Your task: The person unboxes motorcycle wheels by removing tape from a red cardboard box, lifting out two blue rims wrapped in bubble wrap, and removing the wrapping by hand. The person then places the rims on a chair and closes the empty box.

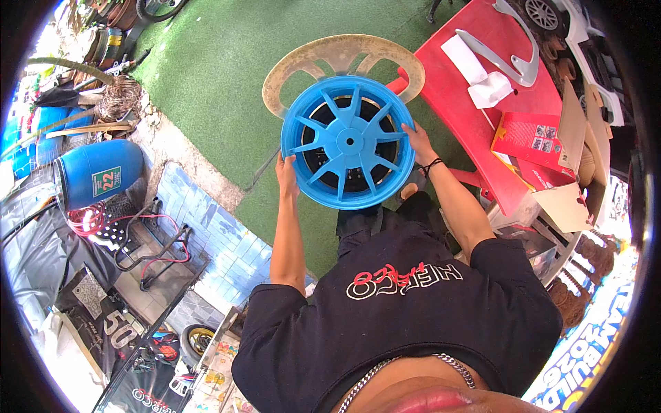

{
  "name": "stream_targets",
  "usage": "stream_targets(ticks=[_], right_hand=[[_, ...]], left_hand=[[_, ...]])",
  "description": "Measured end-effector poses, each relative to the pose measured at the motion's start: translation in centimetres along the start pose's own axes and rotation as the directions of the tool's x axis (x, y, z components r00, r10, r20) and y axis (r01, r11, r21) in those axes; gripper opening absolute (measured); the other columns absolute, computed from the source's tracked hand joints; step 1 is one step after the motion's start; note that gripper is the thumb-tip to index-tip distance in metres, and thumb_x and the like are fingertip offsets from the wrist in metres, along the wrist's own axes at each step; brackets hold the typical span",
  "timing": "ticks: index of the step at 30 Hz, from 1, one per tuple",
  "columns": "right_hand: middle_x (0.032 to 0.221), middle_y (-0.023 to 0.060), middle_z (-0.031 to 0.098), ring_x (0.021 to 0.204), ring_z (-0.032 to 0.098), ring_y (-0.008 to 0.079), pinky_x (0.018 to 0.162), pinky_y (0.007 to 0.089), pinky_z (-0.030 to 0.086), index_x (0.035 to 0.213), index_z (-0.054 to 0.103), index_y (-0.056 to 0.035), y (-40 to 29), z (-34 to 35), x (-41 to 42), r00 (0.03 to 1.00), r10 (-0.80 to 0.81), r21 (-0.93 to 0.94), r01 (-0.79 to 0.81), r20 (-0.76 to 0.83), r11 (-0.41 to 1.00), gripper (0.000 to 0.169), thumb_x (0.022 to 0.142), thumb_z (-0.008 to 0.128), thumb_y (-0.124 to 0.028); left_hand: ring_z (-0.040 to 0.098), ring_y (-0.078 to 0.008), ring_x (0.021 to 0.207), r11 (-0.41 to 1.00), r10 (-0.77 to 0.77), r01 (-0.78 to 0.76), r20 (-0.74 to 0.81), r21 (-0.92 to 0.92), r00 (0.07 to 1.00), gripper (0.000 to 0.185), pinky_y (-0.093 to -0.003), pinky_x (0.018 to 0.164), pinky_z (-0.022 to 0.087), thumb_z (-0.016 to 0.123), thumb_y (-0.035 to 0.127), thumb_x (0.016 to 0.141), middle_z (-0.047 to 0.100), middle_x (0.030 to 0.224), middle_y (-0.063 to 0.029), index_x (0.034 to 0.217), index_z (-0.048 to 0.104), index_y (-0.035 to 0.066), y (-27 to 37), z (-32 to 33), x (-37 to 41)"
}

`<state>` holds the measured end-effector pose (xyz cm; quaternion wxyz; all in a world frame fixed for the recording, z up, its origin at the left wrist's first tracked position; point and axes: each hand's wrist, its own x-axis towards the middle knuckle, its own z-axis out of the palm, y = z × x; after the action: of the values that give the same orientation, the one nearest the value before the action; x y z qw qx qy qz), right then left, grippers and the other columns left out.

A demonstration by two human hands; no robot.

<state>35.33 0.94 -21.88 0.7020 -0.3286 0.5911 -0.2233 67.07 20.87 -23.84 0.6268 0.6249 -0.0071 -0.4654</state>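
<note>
Both of my hands grip a bright blue motorcycle wheel rim point(350, 141) by its outer edge. My left hand point(287, 174) has the left side, with the thumb laid over the lip. On the opposite edge, my right hand point(419, 143) holds the rim between thumb and fingers. Forked spokes run from the hub, which has a small dark hole at its centre. Through the gaps I see a dark round object point(323, 168) beneath. Past the rim's far edge shows the back of a worn beige plastic chair point(335, 49); its seat is hidden.
At the right stands a red table point(439, 67) with a grey curved part point(528, 67), white paper point(463, 58) and an open red cardboard box point(529, 139). Green turf point(217, 103) covers the ground. A blue barrel point(103, 155) lies left, near a pink cable point(160, 258).
</note>
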Motion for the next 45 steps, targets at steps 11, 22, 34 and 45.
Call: stream_targets(ticks=[11, 22, 34, 45], right_hand=[[0.132, 0.0091, 0.056, 0.118, 0.053, 0.0181, 0.1, 0.0352, 0.044, 0.142, 0.045, -0.0043, 0.9, -0.5, 1.1, 0.998, -0.001, 0.031, -0.001, 0.057, 1.0, 0.049, 0.099, 0.057, -0.022], [0.126, 0.011, 0.06, 0.111, 0.059, 0.02, 0.095, 0.0364, 0.049, 0.141, 0.045, -0.0038, 0.0, -0.6, 0.8, 0.999, -0.019, 0.027, 0.018, 0.028, 0.999, 0.045, 0.1, 0.054, -0.02], [0.135, 0.0153, 0.054, 0.122, 0.053, 0.0228, 0.102, 0.0364, 0.044, 0.145, 0.036, -0.0007, 0.8, -1.3, 1.6, 0.983, -0.154, -0.062, 0.161, 0.102, 0.985, 0.062, 0.094, 0.064, -0.023], [0.149, 0.0259, 0.035, 0.138, 0.037, 0.0325, 0.113, 0.0422, 0.031, 0.151, 0.022, -0.0004, 1.7, -3.4, 1.2, 0.993, -0.115, -0.152, 0.115, 0.005, 0.982, 0.09, 0.089, 0.068, -0.045]], left_hand=[[0.056, -0.0181, 0.106, 0.999, -0.024, 0.024, 0.004, 0.031, 1.0, 0.045, -0.0343, 0.095, 0.043, 0.051, 0.007, 0.088, 0.061, 0.116, -0.0067, 0.133, 0.052, 0.003, -1.1, -0.6, 1.6], [0.056, -0.0184, 0.105, 0.995, 0.027, -0.029, 0.022, 0.095, 0.999, 0.047, -0.0335, 0.094, 0.044, 0.051, 0.006, 0.088, 0.059, 0.118, -0.0074, 0.134, 0.05, 0.001, -2.1, -0.6, 2.4], [0.055, -0.0221, 0.115, 0.862, 0.167, -0.182, 0.074, 0.473, 0.983, 0.06, -0.0336, 0.099, 0.042, 0.057, 0.0, 0.082, 0.056, 0.129, -0.0125, 0.14, 0.043, 0.001, 0.0, -0.3, 1.2], [0.038, -0.0343, 0.136, 0.894, 0.13, -0.148, 0.073, 0.422, 0.989, 0.073, -0.0418, 0.109, 0.036, 0.066, 0.005, 0.085, 0.034, 0.151, -0.0205, 0.149, 0.032, 0.008, -1.2, -1.6, 0.7]])
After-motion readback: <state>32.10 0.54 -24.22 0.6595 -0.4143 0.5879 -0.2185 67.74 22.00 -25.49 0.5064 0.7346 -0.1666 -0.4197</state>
